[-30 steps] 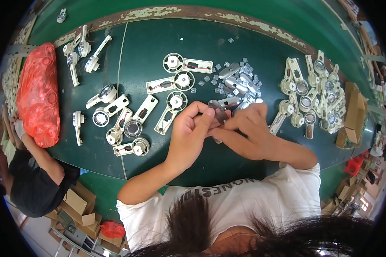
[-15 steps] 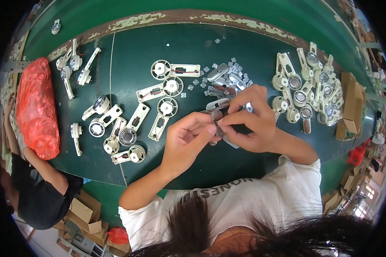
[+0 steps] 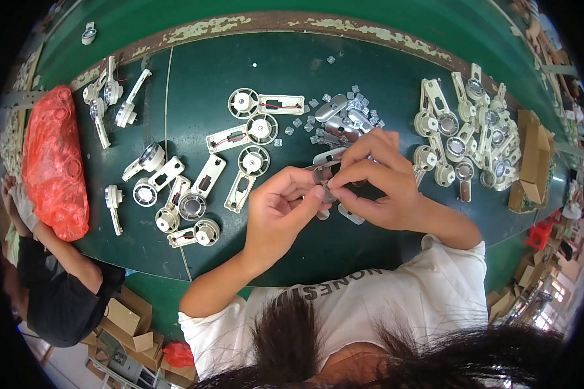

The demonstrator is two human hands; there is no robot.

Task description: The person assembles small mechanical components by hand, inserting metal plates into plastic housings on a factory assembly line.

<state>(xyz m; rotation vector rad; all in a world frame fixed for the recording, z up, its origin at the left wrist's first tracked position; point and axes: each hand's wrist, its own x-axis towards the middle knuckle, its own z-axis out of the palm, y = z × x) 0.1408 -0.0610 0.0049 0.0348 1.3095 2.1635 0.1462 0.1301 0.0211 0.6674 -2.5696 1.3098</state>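
My left hand (image 3: pixel 272 214) pinches a shiny silver oblong cover (image 3: pixel 320 175) between thumb and fingers, over the middle of the table. At the same cover, my right hand (image 3: pixel 384 185) has its thumb and fingertips pinched together; any small piece between them is hidden. Just beyond my hands lie several loose silver covers (image 3: pixel 339 129). Small clear square pieces (image 3: pixel 353 104) are scattered around them. Left of my hands, white fan housings (image 3: pixel 246 162) with round motor ends and slotted handles lie on the green table, some showing red wires.
A pile of white fan units (image 3: pixel 464 139) lies on the right, with an open cardboard box (image 3: pixel 532 162) beyond it. More fan units (image 3: pixel 178 194) spread over the left. A red plastic bag (image 3: pixel 57 162) stands at the left edge, near another person's arm (image 3: pixel 68 256).
The cover between my hands has tilted and shifted slightly left. My right fingertips have moved a little left with it. At the far left, the other person's gloved hand has come into clearer view.
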